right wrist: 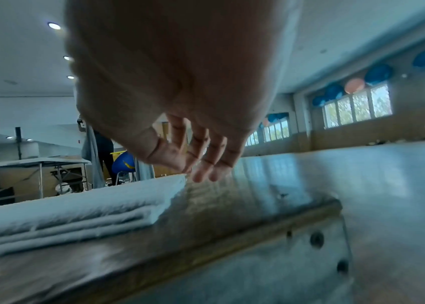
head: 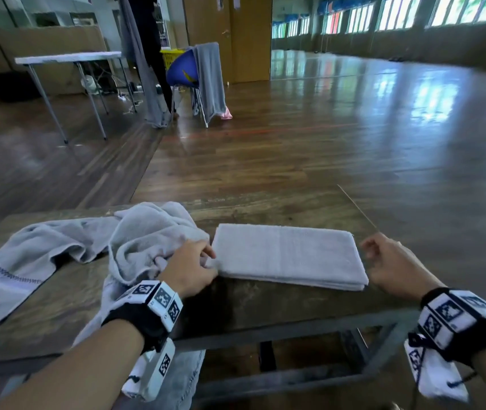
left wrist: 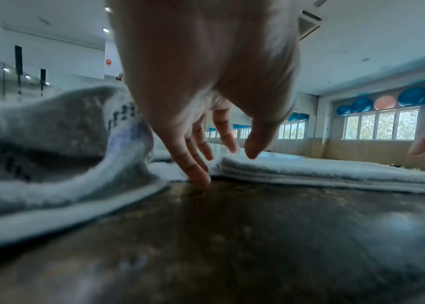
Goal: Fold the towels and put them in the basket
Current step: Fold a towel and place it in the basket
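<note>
A grey towel, folded into a flat rectangle, lies on the wooden table. My left hand is at its left end with fingers spread and pointing down. In the left wrist view one fingertip touches the tabletop beside the folded towel's edge, and the thumb hovers over it. My right hand hangs just off the towel's right end, fingers relaxed and holding nothing. A crumpled grey towel with a striped border lies to the left.
The table's right edge is close beside my right hand, with wooden floor beyond. Far back stand a white folding table, a person, and a blue chair draped with a grey towel, a yellow basket behind it.
</note>
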